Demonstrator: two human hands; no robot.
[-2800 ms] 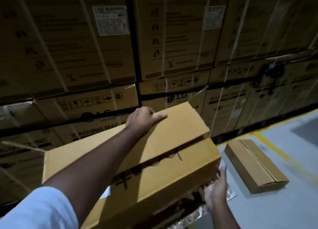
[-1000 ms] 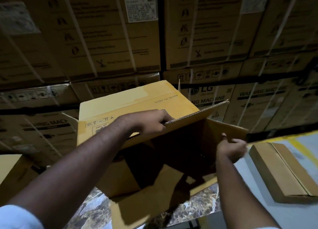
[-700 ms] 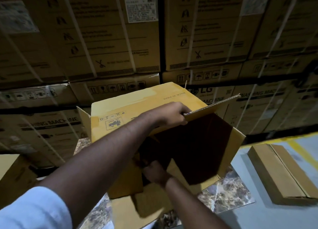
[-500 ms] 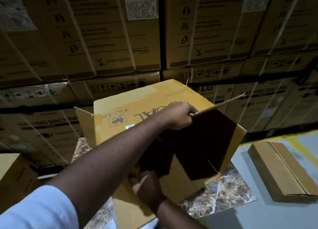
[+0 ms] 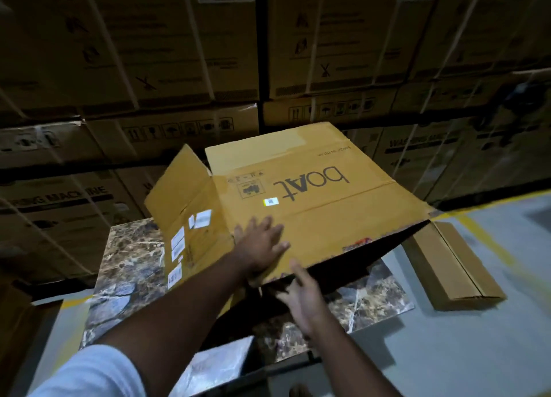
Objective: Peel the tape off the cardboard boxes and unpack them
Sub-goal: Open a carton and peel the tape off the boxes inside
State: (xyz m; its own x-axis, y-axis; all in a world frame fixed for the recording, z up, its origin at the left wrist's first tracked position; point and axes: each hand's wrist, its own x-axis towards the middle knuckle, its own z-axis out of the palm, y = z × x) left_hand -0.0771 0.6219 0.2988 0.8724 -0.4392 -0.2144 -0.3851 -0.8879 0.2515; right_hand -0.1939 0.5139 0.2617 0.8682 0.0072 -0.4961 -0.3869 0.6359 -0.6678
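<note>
Centrally, the "boat" cardboard box (image 5: 310,199) lay tipped over the marble-patterned table (image 5: 131,265), its open mouth facing right and one end flap (image 5: 182,199) raised. The left hand (image 5: 262,241) pressed flat on the top panel, fingers spread. The right hand (image 5: 304,292) reached beneath the near edge; its fingers looked straight, partly hidden. A flat closed carton (image 5: 453,265) lay on the grey floor (image 5: 477,352) to the right. Strapped washing-machine cartons (image 5: 134,53) walled the background.

The yellow carton (image 5: 313,199) I'm handling reads "boAt" upside down to me, with small "MADE IN INDIA" near its far edge; a stacked box (image 5: 62,199) at left shows "MACHINE"; other labels are too blurred to read
</note>
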